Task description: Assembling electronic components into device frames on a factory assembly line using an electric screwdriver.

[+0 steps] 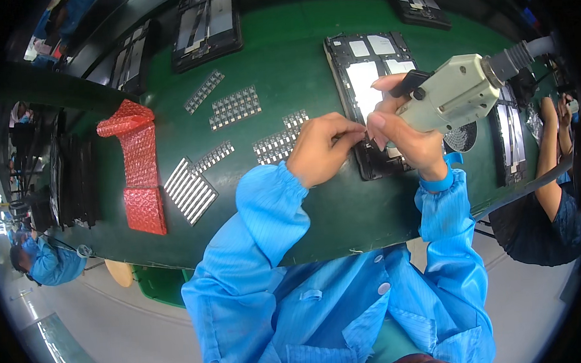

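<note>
A beige electric screwdriver point(458, 90) with a black lever and a thick grey cable is gripped in my right hand point(408, 134), which wears a blue wrist strap point(441, 183). Its tip end is hidden behind the fingers. Under both hands lies an opened tablet point(362, 81), its battery and inner parts exposed. My left hand point(325, 147) is closed, thumb and forefinger pinched at the tablet's near left part. Whatever sits between those fingertips is too small to make out. Just right of the right hand is a round dark dish point(462, 137) of tiny parts.
Left of my hands lie several sheets of small parts point(235, 108) and a white-striped sheet point(191, 191). Red bubble wrap point(140, 162) lies farther left. Other opened tablets point(206, 29) line the back, with another point(510, 139) at right. A co-worker's arm point(549, 164) reaches in from the right.
</note>
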The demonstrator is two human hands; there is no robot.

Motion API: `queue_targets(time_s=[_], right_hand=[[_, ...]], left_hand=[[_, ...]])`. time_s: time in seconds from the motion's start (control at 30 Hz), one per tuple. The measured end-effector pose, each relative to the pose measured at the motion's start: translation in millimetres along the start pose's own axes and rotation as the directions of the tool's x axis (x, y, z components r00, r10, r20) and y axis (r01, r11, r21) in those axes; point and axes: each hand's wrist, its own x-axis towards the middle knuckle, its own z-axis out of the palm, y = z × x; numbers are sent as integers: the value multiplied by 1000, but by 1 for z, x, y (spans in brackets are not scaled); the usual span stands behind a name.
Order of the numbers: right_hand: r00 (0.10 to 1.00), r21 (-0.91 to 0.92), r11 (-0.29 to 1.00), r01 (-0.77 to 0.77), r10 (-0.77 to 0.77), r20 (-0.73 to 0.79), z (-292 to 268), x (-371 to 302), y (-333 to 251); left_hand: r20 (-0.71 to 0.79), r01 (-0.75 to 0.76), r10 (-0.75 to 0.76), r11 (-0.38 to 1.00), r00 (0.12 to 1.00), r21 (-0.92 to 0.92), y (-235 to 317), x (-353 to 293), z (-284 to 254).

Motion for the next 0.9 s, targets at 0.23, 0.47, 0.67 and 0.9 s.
queue_targets(time_s=[0.23, 0.47, 0.67, 0.9], right_hand=[[1000, 26, 1000, 13, -13, 19, 0, -3, -3], [998, -40, 999, -8, 10, 61, -4, -4, -6], [998, -55, 998, 1, 2, 56, 0, -1, -8], [999, 39, 999, -5, 6, -37, 0, -7, -7]], left_hand=[[89, -152, 134, 959, 987, 240, 19, -11, 3], [40, -164, 160, 973, 986, 162, 12, -8, 9], [16, -195, 194, 969, 981, 155, 7, -6, 6], [125, -148, 118, 951, 985, 270, 38, -7, -15]])
